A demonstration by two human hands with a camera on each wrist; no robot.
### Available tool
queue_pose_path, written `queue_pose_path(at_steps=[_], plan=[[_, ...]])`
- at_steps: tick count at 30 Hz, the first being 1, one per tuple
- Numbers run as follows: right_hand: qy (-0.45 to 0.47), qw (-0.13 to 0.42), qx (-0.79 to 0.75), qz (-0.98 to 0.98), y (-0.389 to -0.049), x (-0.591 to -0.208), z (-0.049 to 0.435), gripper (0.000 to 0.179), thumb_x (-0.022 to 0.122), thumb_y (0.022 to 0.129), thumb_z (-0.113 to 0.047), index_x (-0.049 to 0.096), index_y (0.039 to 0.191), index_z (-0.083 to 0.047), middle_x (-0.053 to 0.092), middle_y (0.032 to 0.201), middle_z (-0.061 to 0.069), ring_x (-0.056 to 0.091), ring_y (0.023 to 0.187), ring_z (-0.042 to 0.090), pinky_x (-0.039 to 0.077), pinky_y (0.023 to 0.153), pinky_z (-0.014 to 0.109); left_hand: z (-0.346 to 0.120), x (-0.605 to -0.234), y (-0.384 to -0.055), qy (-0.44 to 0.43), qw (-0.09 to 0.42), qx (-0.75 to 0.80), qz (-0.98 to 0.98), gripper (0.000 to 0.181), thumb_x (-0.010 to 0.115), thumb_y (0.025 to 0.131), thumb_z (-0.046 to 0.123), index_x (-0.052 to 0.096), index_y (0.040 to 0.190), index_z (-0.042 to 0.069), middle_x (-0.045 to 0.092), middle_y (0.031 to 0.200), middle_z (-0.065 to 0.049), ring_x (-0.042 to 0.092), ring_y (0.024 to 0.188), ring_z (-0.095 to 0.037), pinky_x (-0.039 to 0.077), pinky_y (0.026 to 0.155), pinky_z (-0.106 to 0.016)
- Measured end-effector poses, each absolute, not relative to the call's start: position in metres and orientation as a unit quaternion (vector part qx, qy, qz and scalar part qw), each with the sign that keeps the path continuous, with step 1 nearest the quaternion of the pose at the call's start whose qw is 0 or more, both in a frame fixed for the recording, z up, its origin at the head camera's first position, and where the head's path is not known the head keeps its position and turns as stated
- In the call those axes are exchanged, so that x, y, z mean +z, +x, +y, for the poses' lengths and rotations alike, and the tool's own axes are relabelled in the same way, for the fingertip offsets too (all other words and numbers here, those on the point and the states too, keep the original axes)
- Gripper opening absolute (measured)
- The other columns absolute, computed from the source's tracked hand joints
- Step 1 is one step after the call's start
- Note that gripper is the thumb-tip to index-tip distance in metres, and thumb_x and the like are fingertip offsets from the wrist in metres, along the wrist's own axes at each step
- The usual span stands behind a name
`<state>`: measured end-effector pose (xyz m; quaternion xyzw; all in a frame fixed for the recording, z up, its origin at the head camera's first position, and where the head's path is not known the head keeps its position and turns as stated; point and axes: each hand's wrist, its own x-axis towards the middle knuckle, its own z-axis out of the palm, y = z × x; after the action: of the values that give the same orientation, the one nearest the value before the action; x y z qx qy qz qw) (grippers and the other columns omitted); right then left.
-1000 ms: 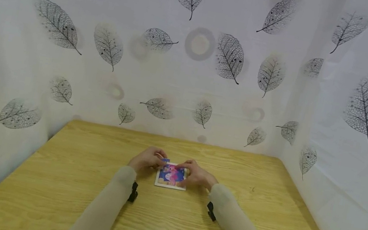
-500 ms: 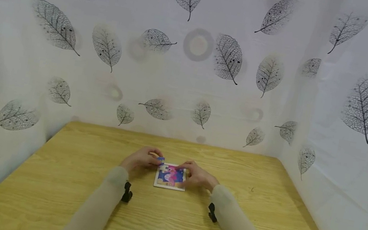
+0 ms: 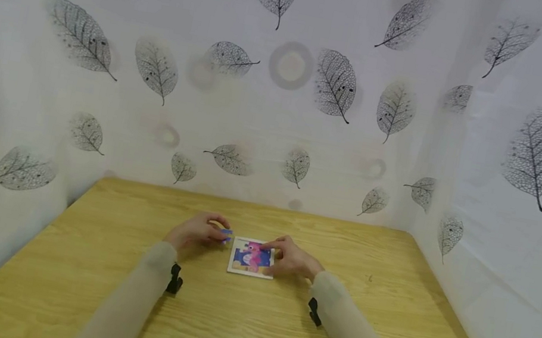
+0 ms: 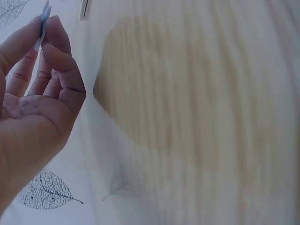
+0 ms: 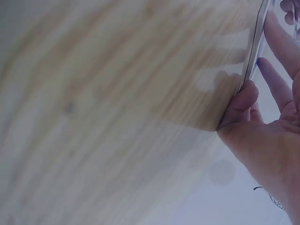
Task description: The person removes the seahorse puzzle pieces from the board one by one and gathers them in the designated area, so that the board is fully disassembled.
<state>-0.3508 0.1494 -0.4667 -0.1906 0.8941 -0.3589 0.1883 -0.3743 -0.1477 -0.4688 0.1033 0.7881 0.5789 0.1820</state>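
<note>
My left hand (image 3: pixel 197 230) pinches a small blue jigsaw piece (image 3: pixel 225 235) between thumb and fingertips, above the table and just left of the jigsaw puzzle. In the left wrist view the piece (image 4: pixel 43 27) shows edge-on. The square jigsaw puzzle (image 3: pixel 246 260) lies flat in a white frame, with a pink figure on blue. A pale gap shows at its upper left. My right hand (image 3: pixel 292 257) rests at its right side. In the right wrist view, straight fingers (image 5: pixel 277 86) touch the face of the puzzle, while other fingertips lie against its edge.
The puzzle lies on a light wood-grained table (image 3: pixel 328 336). White curtains (image 3: pixel 279 122) printed with dark leaves stand behind the table and along both sides. A black strap piece shows at each wrist.
My left hand has drawn the blue jigsaw piece from the puzzle's upper left corner out to the left, baring a pale gap there. The right hand stays at the puzzle's right side.
</note>
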Motion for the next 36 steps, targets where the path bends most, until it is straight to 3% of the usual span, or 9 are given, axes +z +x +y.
queue_pose_path(at_steps=[8, 20, 36], plan=[[-0.203, 0.191, -0.332, 0.901, -0.351, -0.464, 0.149, 0.060, 0.082, 0.079, -0.022, 0.060, 0.134, -0.026, 0.041, 0.132, 0.022, 0.048, 0.119, 0.034, 0.041, 0.102, 0.056, -0.159, -0.468, -0.375, 0.083, 0.167, 0.571, 0.799, 0.031, 0.067, 0.090, 0.005, 0.060, 0.120, -0.002, 0.069, 0.109, -0.016, 0.070, 0.089, -0.019, 0.057, 0.083, -0.034], [-0.204, 0.213, -0.360, 0.885, -0.349, -0.460, 0.152, 0.067, 0.083, 0.076, -0.011, 0.058, 0.137, -0.021, 0.035, 0.140, 0.025, 0.043, 0.130, 0.044, 0.036, 0.107, 0.060, -0.180, -0.466, -0.377, 0.092, 0.170, 0.555, 0.809, 0.038, 0.065, 0.091, 0.003, 0.057, 0.127, -0.005, 0.065, 0.116, -0.019, 0.068, 0.093, -0.018, 0.056, 0.087, -0.034], [-0.215, 0.216, -0.372, 0.877, -0.352, -0.462, 0.151, 0.067, 0.082, 0.077, -0.007, 0.056, 0.139, -0.015, 0.032, 0.147, 0.027, 0.040, 0.133, 0.049, 0.036, 0.108, 0.060, -0.226, -0.465, -0.375, 0.112, 0.187, 0.533, 0.818, 0.039, 0.069, 0.088, 0.004, 0.058, 0.124, -0.007, 0.064, 0.116, -0.021, 0.067, 0.095, -0.019, 0.057, 0.084, -0.032]])
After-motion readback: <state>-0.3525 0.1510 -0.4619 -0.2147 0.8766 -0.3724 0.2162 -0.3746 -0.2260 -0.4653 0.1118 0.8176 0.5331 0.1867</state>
